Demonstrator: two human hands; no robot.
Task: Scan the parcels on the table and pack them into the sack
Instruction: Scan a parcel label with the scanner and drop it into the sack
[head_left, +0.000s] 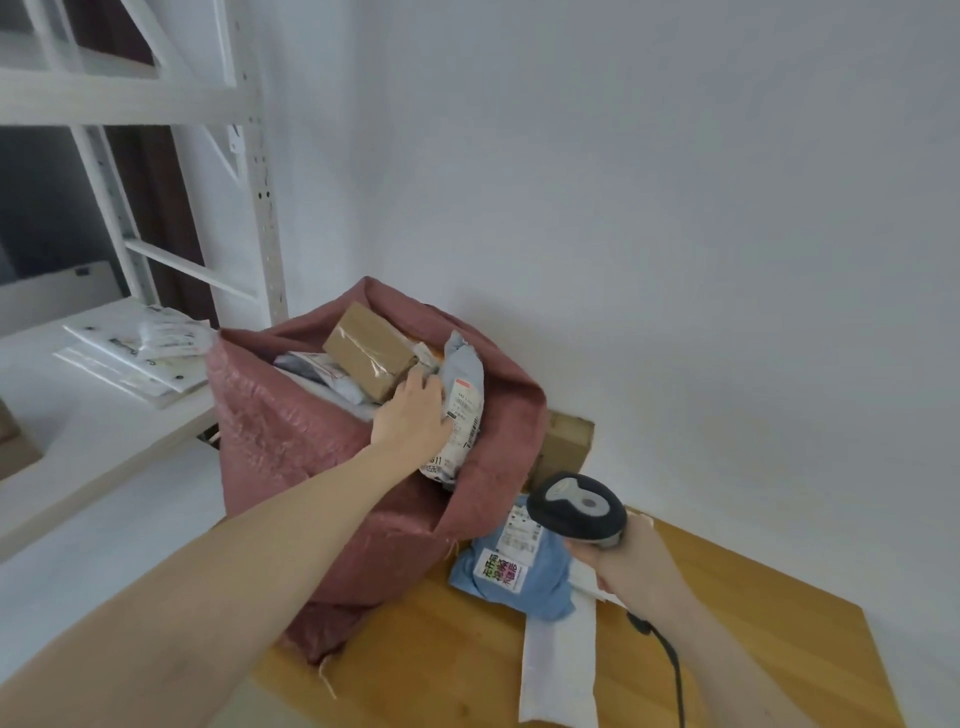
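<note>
A dusty-red sack stands open beside the wooden table, filled with parcels. My left hand reaches into its mouth and grips a grey poly-bag parcel with a white label, next to a taped cardboard box. My right hand holds a black and grey barcode scanner over the table, its cable trailing down. On the table lie a blue poly-bag parcel with labels and a long white parcel.
A cardboard box sits behind the sack against the white wall. At the left a white metal rack carries a shelf with flat white packets. The scanner cable hangs past the table's near edge.
</note>
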